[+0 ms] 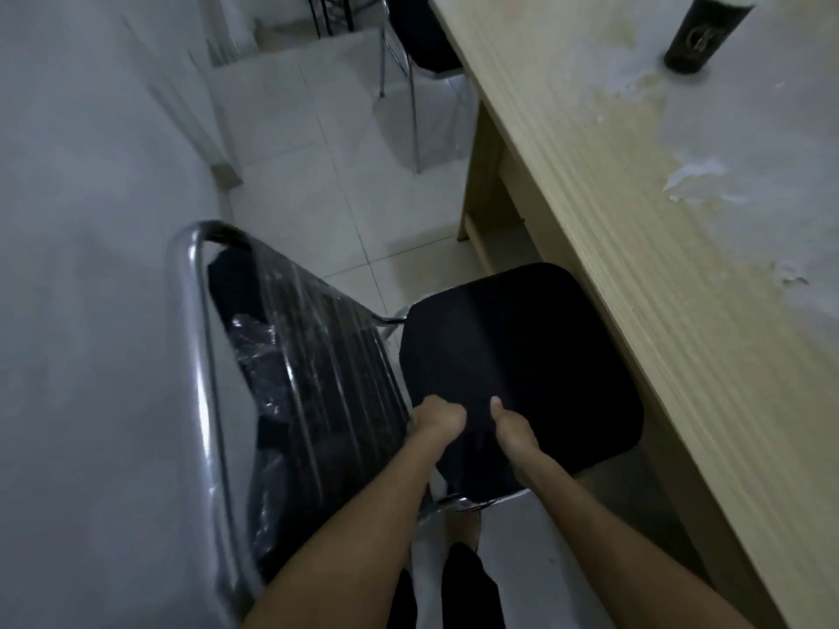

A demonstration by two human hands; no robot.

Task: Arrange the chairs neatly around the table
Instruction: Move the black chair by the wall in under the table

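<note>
A chrome-framed chair with a black seat stands below me, its plastic-wrapped backrest towards the wall on the left. The seat's far edge sits partly under the light wooden table on the right. My left hand is closed on the seat's near left edge beside the backrest. My right hand grips the near part of the seat, thumb lying on top. A second black chair stands at the far end, pushed against the table.
A grey wall runs close along the left, leaving a narrow tiled aisle. A dark cylindrical bottle stands on the table's far end. My leg and foot show under the seat's near edge.
</note>
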